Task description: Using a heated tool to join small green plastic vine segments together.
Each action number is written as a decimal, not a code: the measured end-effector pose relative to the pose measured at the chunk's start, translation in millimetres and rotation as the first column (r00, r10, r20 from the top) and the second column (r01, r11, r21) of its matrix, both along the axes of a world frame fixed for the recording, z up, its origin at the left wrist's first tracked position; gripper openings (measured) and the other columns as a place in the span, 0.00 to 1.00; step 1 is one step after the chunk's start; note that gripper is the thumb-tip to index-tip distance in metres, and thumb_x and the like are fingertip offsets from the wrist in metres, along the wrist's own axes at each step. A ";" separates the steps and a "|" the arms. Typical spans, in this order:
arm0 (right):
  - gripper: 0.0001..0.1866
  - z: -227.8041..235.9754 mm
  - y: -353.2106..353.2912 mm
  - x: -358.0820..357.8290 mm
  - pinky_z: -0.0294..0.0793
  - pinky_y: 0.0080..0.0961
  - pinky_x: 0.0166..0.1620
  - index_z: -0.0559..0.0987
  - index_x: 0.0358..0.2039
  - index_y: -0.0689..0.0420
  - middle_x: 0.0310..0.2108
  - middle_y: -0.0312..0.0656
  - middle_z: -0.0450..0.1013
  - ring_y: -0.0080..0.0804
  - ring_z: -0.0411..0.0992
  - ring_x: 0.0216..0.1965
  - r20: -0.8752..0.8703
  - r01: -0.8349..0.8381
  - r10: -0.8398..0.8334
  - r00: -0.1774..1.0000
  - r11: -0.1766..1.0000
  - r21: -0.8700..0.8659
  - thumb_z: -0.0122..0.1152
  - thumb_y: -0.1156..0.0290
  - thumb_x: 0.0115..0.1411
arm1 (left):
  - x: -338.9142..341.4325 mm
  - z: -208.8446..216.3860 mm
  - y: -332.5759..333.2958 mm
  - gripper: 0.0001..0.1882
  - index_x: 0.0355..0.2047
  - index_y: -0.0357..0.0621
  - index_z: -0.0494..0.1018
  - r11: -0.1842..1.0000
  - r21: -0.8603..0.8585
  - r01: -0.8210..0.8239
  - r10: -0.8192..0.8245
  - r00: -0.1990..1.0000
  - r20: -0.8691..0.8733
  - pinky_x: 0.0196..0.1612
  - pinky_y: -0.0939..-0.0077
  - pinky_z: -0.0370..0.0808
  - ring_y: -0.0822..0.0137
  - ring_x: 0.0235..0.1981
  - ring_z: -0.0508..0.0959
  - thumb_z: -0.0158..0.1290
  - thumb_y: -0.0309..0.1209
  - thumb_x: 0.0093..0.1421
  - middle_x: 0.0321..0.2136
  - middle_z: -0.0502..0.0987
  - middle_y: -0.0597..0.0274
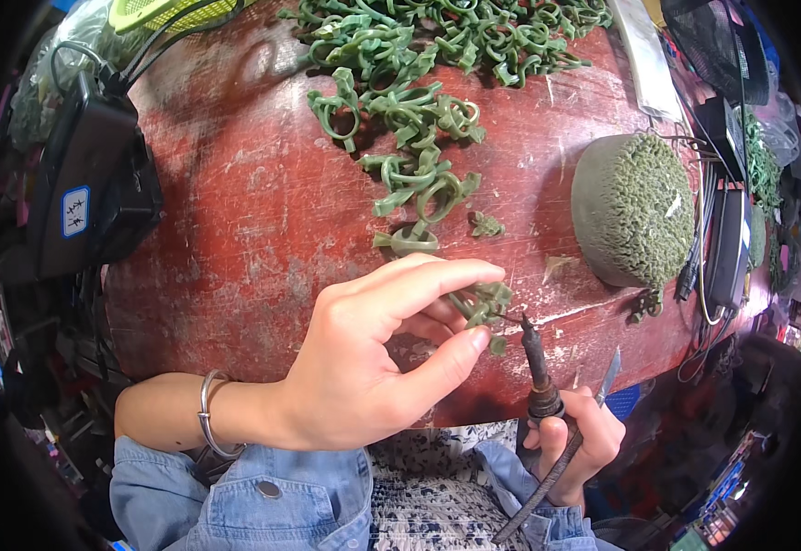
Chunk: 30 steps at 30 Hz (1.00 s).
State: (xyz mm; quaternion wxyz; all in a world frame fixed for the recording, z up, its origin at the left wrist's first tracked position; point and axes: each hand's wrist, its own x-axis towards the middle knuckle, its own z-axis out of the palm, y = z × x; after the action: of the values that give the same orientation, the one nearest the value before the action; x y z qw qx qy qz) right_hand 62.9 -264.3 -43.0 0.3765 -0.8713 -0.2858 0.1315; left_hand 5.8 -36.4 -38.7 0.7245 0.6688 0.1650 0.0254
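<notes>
My left hand (373, 344) pinches a small green wax ring piece (485, 308) between thumb and fingertips, just above the table's near edge. In my right hand (579, 441) is a soldering-iron-like wax pen (535, 358) with a dark barrel. Its thin tip points at the green piece and is close to it; contact is hard to tell. A slim grey metal tool with a flat pointed blade (611, 372) also lies in the right hand, slanting across the palm. Beyond the left hand, another green ring (412, 241) and a small green scrap (486, 224) rest on the table.
Many green wax rings (373, 46) are heaped at the far side of the worn red table (235, 230). A round green block with a crumbly top (634, 211) stands at right. Black boxes with cables (93, 184) sit at left; more cords run along the right edge.
</notes>
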 end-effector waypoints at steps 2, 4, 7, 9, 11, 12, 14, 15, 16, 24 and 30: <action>0.21 0.0 0.1 0.8 0.66 0.23 0.21 0.75 0.27 0.65 0.15 0.43 0.67 0.35 0.69 0.16 -0.005 -0.007 0.007 1.000 1.000 -0.003 0.64 0.57 0.49 | 0.1 -0.4 -0.1 0.19 0.48 0.30 0.68 1.000 -0.009 0.000 0.000 1.000 -0.004 0.37 0.85 0.70 0.78 0.34 0.72 0.50 0.20 0.55 0.41 0.71 0.56; 0.21 -3.6 -1.0 -0.8 0.66 0.23 0.21 0.75 0.27 0.65 0.15 0.43 0.67 0.35 0.69 0.16 -0.008 0.003 -0.003 1.000 1.000 0.019 0.64 0.57 0.50 | -0.7 -1.6 -0.1 0.19 0.49 0.29 0.67 1.000 -0.025 0.000 0.000 1.000 -0.003 0.38 0.83 0.71 0.76 0.36 0.72 0.50 0.19 0.56 0.42 0.71 0.55; 0.20 -5.1 -1.7 -1.7 0.66 0.23 0.21 0.75 0.27 0.65 0.14 0.43 0.67 0.34 0.69 0.16 -0.022 0.014 -0.013 1.000 0.999 0.034 0.64 0.57 0.50 | -1.1 -2.4 -0.2 0.19 0.49 0.29 0.66 0.999 -0.047 -0.009 0.009 1.000 0.005 0.40 0.82 0.71 0.75 0.37 0.73 0.50 0.19 0.56 0.42 0.70 0.55; 0.20 -4.4 -1.7 -1.6 0.66 0.23 0.21 0.75 0.27 0.65 0.14 0.43 0.67 0.34 0.68 0.15 -0.031 0.017 -0.016 0.999 1.000 0.024 0.64 0.57 0.50 | -0.6 -1.9 -0.4 0.19 0.49 0.29 0.66 0.998 -0.063 -0.007 0.007 1.000 -0.005 0.40 0.82 0.71 0.75 0.38 0.73 0.49 0.19 0.56 0.42 0.70 0.55; 0.20 -4.1 -1.1 -1.1 0.66 0.23 0.21 0.75 0.27 0.65 0.14 0.43 0.67 0.34 0.68 0.15 -0.022 0.010 -0.009 1.000 1.000 0.030 0.64 0.57 0.51 | -0.7 -1.4 -0.5 0.19 0.49 0.29 0.66 0.997 -0.075 -0.008 0.007 1.000 -0.015 0.41 0.82 0.71 0.75 0.38 0.73 0.49 0.19 0.56 0.42 0.70 0.55; 0.20 -4.4 -1.6 -1.0 0.66 0.23 0.21 0.75 0.27 0.65 0.14 0.43 0.67 0.34 0.68 0.15 -0.023 0.009 -0.009 1.000 1.000 0.030 0.64 0.57 0.51 | -0.9 -1.4 -0.6 0.19 0.49 0.29 0.66 0.997 -0.073 -0.010 0.009 1.000 -0.014 0.41 0.81 0.72 0.75 0.38 0.73 0.49 0.18 0.56 0.42 0.70 0.55; 0.20 -5.6 -2.9 -0.6 0.66 0.23 0.21 0.75 0.27 0.66 0.15 0.43 0.67 0.34 0.69 0.15 -0.022 0.000 0.001 1.000 0.999 0.039 0.64 0.57 0.50 | -1.0 -1.4 -0.4 0.19 0.49 0.29 0.66 0.997 -0.070 -0.010 0.009 1.000 -0.013 0.41 0.81 0.72 0.74 0.38 0.73 0.49 0.18 0.56 0.42 0.70 0.55; 0.20 -5.9 -2.4 -0.9 0.66 0.23 0.21 0.75 0.27 0.66 0.15 0.43 0.67 0.34 0.69 0.15 -0.022 0.000 0.001 1.000 0.999 0.039 0.64 0.57 0.50 | -1.1 -1.4 -0.3 0.19 0.49 0.29 0.66 0.997 -0.073 -0.008 0.007 1.000 -0.014 0.41 0.81 0.72 0.75 0.38 0.73 0.49 0.19 0.56 0.42 0.70 0.55; 0.20 -6.2 -1.8 -1.6 0.66 0.24 0.21 0.75 0.27 0.66 0.15 0.43 0.68 0.34 0.69 0.15 -0.017 0.011 -0.010 1.000 0.998 0.059 0.64 0.57 0.50 | -1.3 -1.5 -0.4 0.19 0.49 0.29 0.66 0.997 -0.076 -0.007 0.006 1.000 -0.015 0.41 0.82 0.72 0.75 0.38 0.73 0.50 0.19 0.56 0.42 0.70 0.55; 0.20 -2.7 -1.5 1.0 0.67 0.24 0.21 0.75 0.28 0.66 0.15 0.44 0.68 0.35 0.69 0.16 -0.025 -0.016 0.016 1.000 1.000 0.021 0.64 0.58 0.50 | -0.7 -2.3 0.0 0.18 0.48 0.29 0.67 0.999 -0.038 0.004 -0.004 1.000 0.004 0.40 0.83 0.72 0.75 0.37 0.73 0.50 0.20 0.56 0.42 0.70 0.55; 0.20 -5.7 -2.3 -0.3 0.67 0.24 0.21 0.74 0.30 0.67 0.15 0.45 0.68 0.35 0.69 0.16 -0.025 -0.023 0.024 0.999 0.999 0.029 0.64 0.59 0.50 | -0.9 -2.3 -0.4 0.18 0.48 0.28 0.66 0.999 -0.041 -0.003 0.004 1.000 0.002 0.41 0.81 0.72 0.74 0.38 0.74 0.50 0.19 0.56 0.42 0.70 0.54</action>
State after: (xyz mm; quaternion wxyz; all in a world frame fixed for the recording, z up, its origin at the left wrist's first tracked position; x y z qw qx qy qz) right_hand 62.6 -266.5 -48.7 0.3909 -0.8608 -0.2931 0.1427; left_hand 4.9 -36.8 -41.0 0.7381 0.6535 0.1659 0.0240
